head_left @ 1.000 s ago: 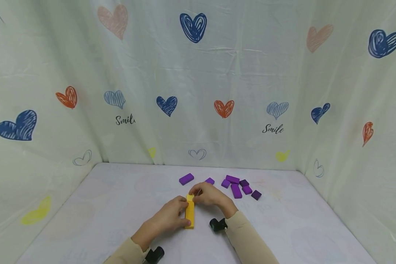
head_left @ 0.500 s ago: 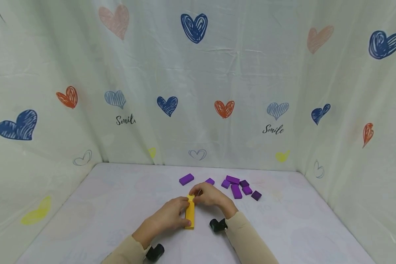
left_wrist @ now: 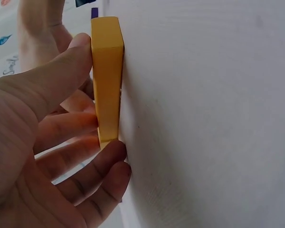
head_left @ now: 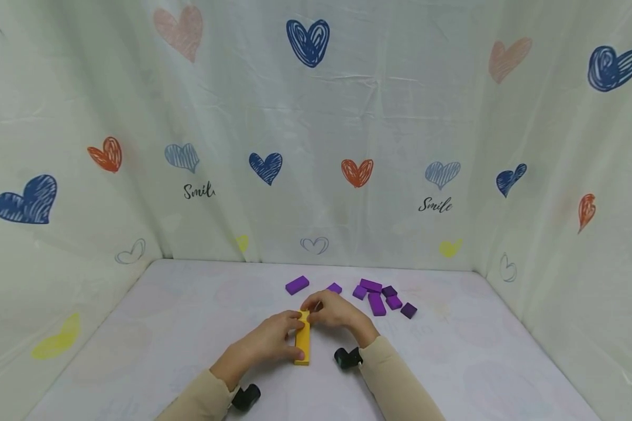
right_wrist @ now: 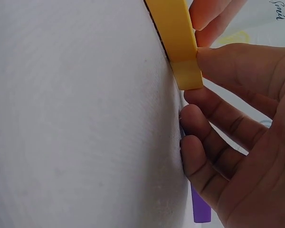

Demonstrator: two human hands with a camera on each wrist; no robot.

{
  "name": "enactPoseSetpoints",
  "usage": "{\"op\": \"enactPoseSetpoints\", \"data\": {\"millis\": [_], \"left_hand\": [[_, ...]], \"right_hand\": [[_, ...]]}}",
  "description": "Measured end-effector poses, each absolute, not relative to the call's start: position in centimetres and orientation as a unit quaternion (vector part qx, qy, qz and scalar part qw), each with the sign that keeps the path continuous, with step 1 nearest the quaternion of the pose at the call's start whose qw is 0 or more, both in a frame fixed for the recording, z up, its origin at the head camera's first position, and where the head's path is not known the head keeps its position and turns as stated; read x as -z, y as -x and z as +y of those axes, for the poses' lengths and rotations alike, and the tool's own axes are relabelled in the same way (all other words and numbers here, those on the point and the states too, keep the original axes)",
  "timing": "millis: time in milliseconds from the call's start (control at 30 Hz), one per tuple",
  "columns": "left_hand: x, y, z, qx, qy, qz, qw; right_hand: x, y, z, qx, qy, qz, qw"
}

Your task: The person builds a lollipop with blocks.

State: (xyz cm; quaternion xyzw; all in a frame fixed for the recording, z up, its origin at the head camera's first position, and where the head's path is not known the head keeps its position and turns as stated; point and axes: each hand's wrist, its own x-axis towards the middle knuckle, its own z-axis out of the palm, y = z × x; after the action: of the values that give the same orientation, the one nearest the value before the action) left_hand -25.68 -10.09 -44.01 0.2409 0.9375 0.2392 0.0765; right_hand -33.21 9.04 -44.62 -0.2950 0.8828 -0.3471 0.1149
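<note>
A long yellow block (head_left: 302,342) lies flat on the white table, its length pointing away from me. Along its left side my left hand (head_left: 263,345) holds it, thumb near the close end and fingertips toward the far end. In the left wrist view, the thumb presses the upper face of the long block (left_wrist: 108,80). A short yellow block (right_wrist: 187,75) meets its far end, with a thin seam between them. My right hand (head_left: 337,310) pinches this short piece between thumb and index finger, the other fingers curled beyond it near the tabletop.
Behind the hands lie a purple block (head_left: 297,285) and another purple one (head_left: 334,288), partly hidden by the right hand. Several purple blocks (head_left: 377,304) cluster to the right, with a darker block (head_left: 408,310) at their edge. A heart-printed curtain (head_left: 316,204) encloses the table.
The left hand's fingers shift very slightly over the far part of the long yellow block. The right hand and the purple blocks stay put.
</note>
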Motion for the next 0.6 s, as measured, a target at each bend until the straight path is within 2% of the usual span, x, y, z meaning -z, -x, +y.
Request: {"op": "enactPoseSetpoints", "data": {"millis": [600], "left_hand": [[43.93, 25.06, -9.76, -0.233, -0.23, 0.942, 0.075]], "right_hand": [[44.45, 33.22, 9.06, 0.353, 0.29, 0.88, 0.127]]}}
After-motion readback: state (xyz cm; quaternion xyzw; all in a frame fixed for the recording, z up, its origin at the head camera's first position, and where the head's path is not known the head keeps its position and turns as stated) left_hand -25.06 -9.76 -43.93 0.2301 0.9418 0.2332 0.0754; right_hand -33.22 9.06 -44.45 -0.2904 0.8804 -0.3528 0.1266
